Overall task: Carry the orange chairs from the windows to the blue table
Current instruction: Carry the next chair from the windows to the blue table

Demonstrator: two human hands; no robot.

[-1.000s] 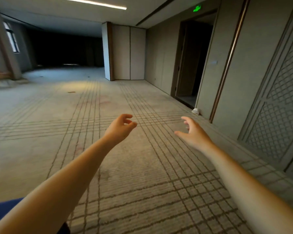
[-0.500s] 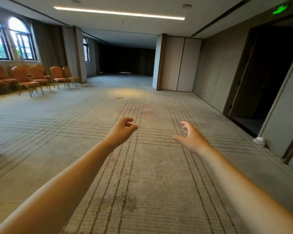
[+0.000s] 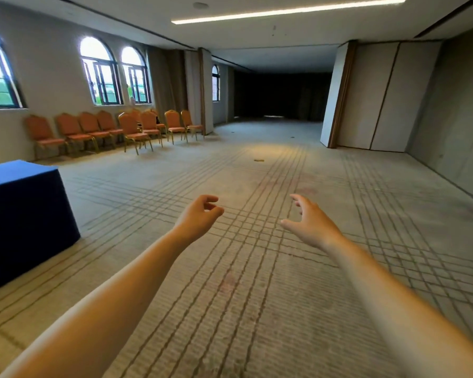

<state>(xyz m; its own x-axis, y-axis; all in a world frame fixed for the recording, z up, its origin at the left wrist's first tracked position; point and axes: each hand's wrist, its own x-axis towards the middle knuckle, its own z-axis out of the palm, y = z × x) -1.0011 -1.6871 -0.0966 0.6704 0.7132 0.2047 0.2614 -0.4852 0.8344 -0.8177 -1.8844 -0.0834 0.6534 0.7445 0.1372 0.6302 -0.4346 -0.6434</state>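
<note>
Both bare arms are held out forward above the lined carpet (image 3: pixel 243 282), and nothing is held in either hand. The left hand (image 3: pixel 200 215) is seen with its fingers loosely curled towards the thumb, while the right hand (image 3: pixel 310 223) is kept relaxed, with fingers and thumb spread apart. The orange chairs (image 3: pixel 131 129) are lined up in a row along the far left wall, beneath the arched windows (image 3: pixel 115 75), well apart from both hands. The blue table (image 3: pixel 19 186) is seen at the left edge, nearer than the chairs, with a stretch of carpet between it and them. A folding partition wall (image 3: pixel 366 96) is seen at the far right
</note>
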